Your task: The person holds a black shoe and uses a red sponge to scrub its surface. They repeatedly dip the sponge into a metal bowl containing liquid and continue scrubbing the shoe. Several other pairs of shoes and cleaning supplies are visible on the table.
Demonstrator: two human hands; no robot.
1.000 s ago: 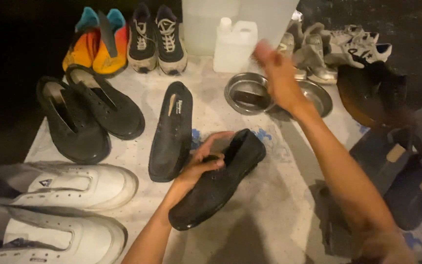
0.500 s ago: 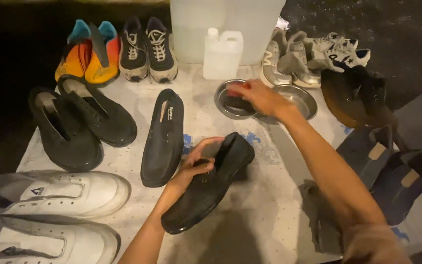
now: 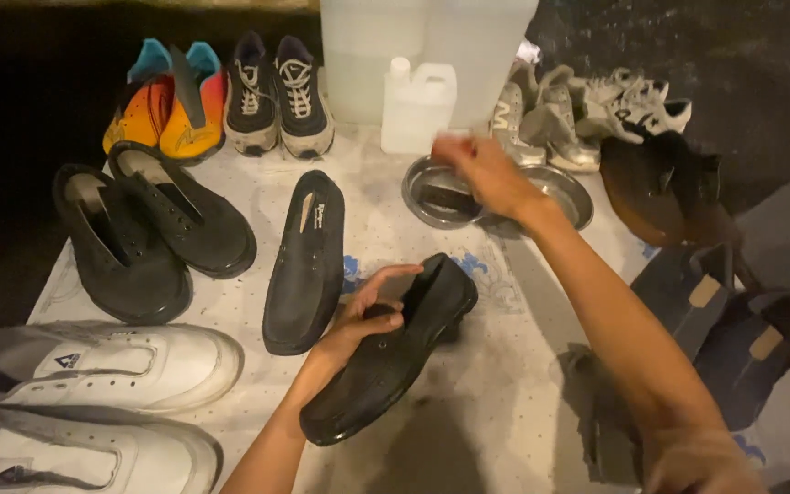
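My left hand (image 3: pixel 363 320) grips a black slip-on shoe (image 3: pixel 395 366) by its opening and holds it tilted, toe toward me, just above the patterned white table cover (image 3: pixel 496 402). The matching black slip-on (image 3: pixel 306 261) lies flat to its left. My right hand (image 3: pixel 477 169) is stretched out over a round metal bowl (image 3: pixel 418 197) at the back. It is blurred, so what its fingers hold does not show. A dark object lies inside the bowl.
A second metal dish (image 3: pixel 567 187) sits beside the bowl, with a white plastic jug (image 3: pixel 418 105) and a large translucent container (image 3: pixel 422 37) behind. Black lace-ups (image 3: pixel 153 229), white sneakers (image 3: pixel 112 366), orange shoes (image 3: pixel 166 105), dark trainers (image 3: pixel 276 91), pale sneakers (image 3: pixel 587 110), brown (image 3: pixel 660 183) and blue (image 3: pixel 733 320) shoes ring the table.
My right hand dropped from the air into the metal bowl, then lifted slightly above it. The left hand kept hold of the black slip-on, which barely shifted.
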